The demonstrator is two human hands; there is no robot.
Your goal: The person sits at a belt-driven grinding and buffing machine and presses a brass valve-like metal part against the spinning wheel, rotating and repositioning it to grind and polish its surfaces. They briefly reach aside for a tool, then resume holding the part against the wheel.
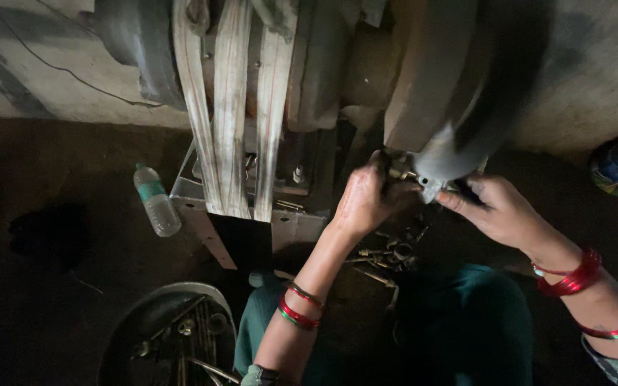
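You are working on a small metal part (429, 187) at the bottom of a big grey machine (438, 93). The part is sitting right between your two hands, down low under the round grey cover. It looks hard, stiff and a bit heavy for its size, and it may be greasy, so it could be slippery. Pinching it by its sides with your fingertips looks like the best way to hold it. Its shape is too dark and small to tell well, but it seems to be pointing down and toward you. Your left hand (366, 200) is curling around something at the machine's edge, gripping it tight. Your right hand (498, 211) is reaching in with its fingers pinching near the part; I cannot tell if it is really holding it. More small metal bits (388, 257) are lying below your hands. A plastic bottle (157, 200) is lying on the floor to the left, and a round pan of tools (173, 336) is sitting near your knee.
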